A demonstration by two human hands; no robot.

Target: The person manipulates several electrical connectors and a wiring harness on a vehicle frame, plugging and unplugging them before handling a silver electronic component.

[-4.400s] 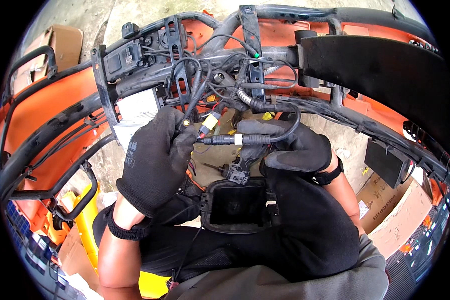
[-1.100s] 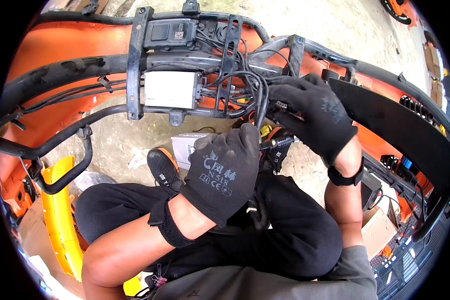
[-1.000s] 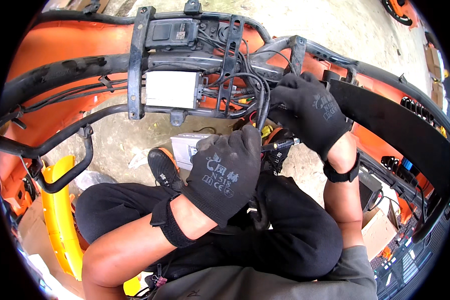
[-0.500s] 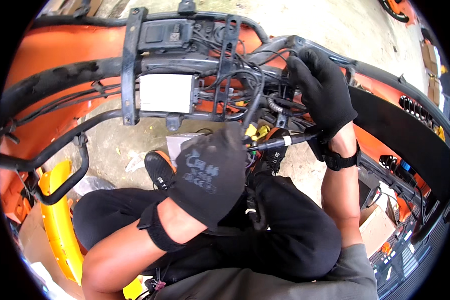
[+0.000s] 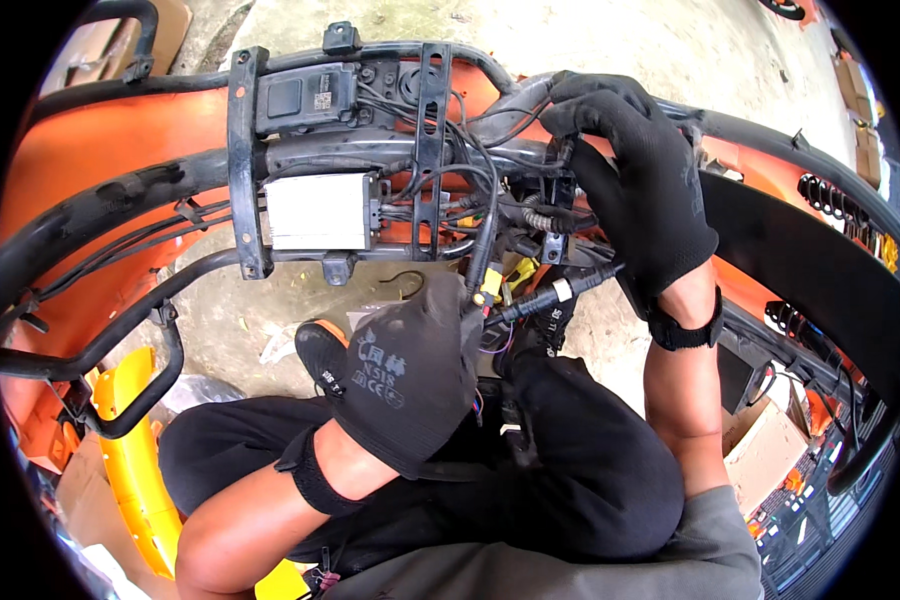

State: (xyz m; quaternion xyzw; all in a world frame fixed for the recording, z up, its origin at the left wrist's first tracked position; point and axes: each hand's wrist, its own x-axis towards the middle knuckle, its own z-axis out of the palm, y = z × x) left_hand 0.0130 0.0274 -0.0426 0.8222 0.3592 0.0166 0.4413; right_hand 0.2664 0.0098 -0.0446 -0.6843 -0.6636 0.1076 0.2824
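Note:
My left hand (image 5: 405, 375), in a black glove, is closed around a thick black cable (image 5: 483, 235) that runs down from the frame; its fingertips are hidden. Beside its knuckles are yellow connectors (image 5: 490, 283) and a black cable joint with a white band (image 5: 562, 289). My right hand (image 5: 645, 185), also gloved, reaches over the dark metal frame (image 5: 520, 105) with bent fingers. A thin black wire passes under those fingertips, and what they grip is partly hidden. Left of both hands, a silver-white box (image 5: 318, 212) with plugged-in wires is mounted on the frame.
A black module (image 5: 305, 95) sits above the silver-white box, between two upright brackets. Orange body panels (image 5: 150, 135) flank the frame. A yellow curved panel (image 5: 135, 450) lies at lower left. Cardboard boxes (image 5: 765, 445) are at the right. My knees and shoes are below the frame.
The view has shifted slightly, so the frame sits lower and further left. My right hand's fingers have loosened from a tight fist into a wider curl. My left hand keeps its hold.

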